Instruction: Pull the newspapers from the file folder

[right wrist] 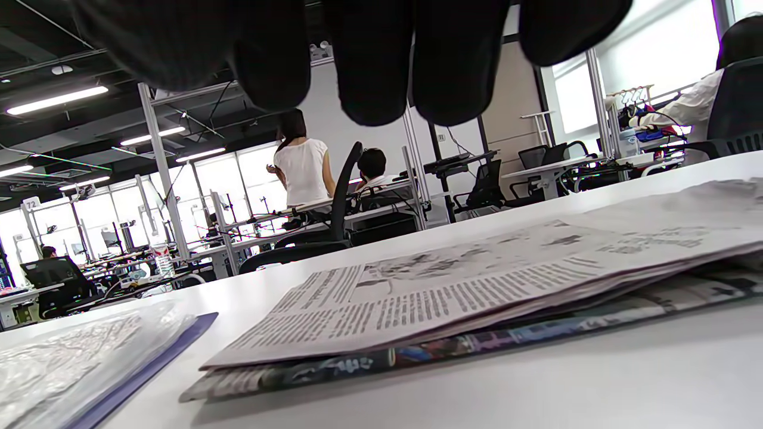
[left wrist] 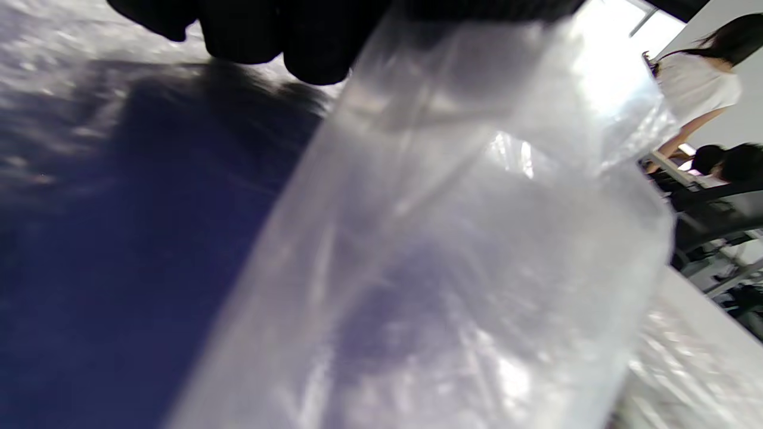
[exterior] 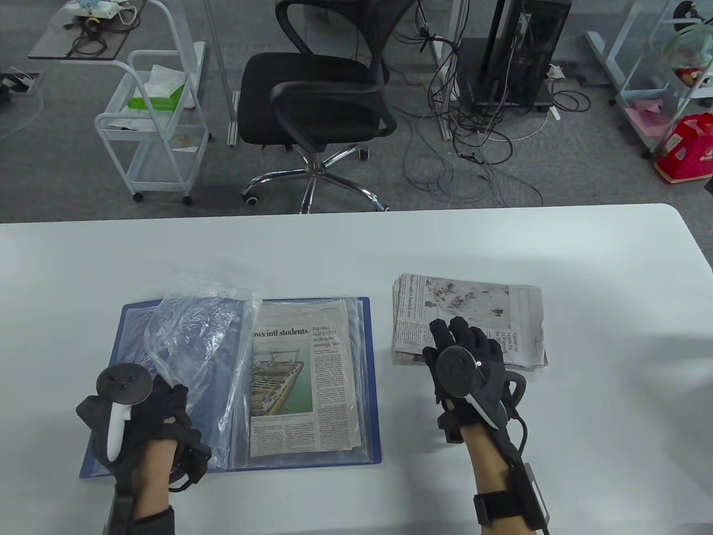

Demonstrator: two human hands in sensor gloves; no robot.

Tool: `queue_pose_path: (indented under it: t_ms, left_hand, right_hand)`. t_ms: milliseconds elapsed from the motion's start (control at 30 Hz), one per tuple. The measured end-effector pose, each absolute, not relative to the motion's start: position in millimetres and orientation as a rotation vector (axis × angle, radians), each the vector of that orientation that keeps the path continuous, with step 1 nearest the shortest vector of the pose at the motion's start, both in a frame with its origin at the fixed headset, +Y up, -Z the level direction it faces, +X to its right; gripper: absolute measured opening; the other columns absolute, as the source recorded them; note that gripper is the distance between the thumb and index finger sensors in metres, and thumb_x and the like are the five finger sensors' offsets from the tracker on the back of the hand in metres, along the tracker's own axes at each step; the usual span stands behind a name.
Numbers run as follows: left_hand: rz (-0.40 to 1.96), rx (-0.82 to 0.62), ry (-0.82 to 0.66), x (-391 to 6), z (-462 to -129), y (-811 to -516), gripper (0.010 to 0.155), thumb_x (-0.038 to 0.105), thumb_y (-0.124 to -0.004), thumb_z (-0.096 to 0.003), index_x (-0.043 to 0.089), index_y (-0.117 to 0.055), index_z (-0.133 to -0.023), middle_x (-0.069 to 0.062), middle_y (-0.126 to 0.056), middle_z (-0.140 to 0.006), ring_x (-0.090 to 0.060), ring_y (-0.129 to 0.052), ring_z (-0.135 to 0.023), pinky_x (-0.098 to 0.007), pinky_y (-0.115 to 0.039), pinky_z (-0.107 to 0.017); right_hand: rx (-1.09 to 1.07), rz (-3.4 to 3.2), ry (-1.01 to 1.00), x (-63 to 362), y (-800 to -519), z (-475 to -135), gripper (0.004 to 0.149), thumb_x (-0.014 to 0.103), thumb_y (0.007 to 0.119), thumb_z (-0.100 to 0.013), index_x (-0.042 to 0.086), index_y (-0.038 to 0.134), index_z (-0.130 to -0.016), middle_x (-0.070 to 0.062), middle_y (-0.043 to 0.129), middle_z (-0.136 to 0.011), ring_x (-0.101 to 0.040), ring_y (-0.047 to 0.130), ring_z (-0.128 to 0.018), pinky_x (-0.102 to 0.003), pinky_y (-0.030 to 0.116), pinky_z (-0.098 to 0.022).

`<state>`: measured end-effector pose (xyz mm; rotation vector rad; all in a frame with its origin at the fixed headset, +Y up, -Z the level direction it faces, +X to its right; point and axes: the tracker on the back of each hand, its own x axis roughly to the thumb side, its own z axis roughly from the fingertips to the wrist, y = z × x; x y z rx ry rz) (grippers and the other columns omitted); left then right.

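Table view shows the left hand (exterior: 159, 415) holding up a crumpled clear sleeve (exterior: 203, 334) of the blue file folder (exterior: 367, 390) near the desk's front-left, one newspaper (exterior: 301, 379) still inside. The right hand (exterior: 468, 362) hovers flat, fingers loosely spread and holding nothing, over the pulled newspaper stack (exterior: 468, 304) mid-desk. Tugging one-handed could tear the thin plastic or newsprint, or drag the folder.

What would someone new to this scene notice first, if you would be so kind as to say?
Probably the open blue file folder at the table's left, a folded newspaper on its right half, and the left hand lifting a crinkled clear plastic sleeve off its left half. To its right, a stack of newspapers lies on the white table, the right hand above its near edge.
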<state>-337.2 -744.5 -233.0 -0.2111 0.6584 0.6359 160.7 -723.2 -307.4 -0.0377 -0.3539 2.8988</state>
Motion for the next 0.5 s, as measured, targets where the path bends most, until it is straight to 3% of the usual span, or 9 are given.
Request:
queue_pose_path:
  t_ms: [233,400,500]
  left_hand:
    - [0.635,-0.182,0.708,-350,-228,-745,0.072,0.037,-0.074,-0.0506,0.006,-0.052,-0.112,-0.028,-0.044,-0.118,-0.058,-0.05,-0.104,-0.067,-0.05,-0.069]
    - [0.631,0.051,0.675,-341,-223,-717,0.074,0.036,-0.072,-0.051,0.009,-0.044,-0.114,-0.028,-0.034,-0.119,-0.059,-0.043,-0.105,-0.068,-0.046,-0.07]
    - [0.6,0.174,0.543,-323,-223,-694,0.068,0.032,-0.071,-0.0513,0.013,-0.052,-0.114,-0.025,-0.038,-0.12,-0.058,-0.045,-0.106,-0.067,-0.046,-0.071]
  right_hand:
    - [-0.047,2.889,-0.345,162,-722,-307,0.057,0.051,0.072,-0.041,0.035,0.068,-0.095,-0.008,0.074,-0.104,-0.041,0.079,-0.093,-0.066,0.06,-0.065]
    - [-0.052,2.886,-0.347,162,-721,-307,0.057,0.051,0.072,-0.04,0.035,0.068,-0.095,-0.008,0.074,-0.104,-0.041,0.079,-0.093,-0.066,0.06,-0.065]
    - [-0.054,2.88,-0.349,163,-720,-307,0.057,0.051,0.072,-0.04,0.034,0.068,-0.095,-0.008,0.074,-0.104,-0.041,0.08,-0.093,-0.066,0.06,-0.065]
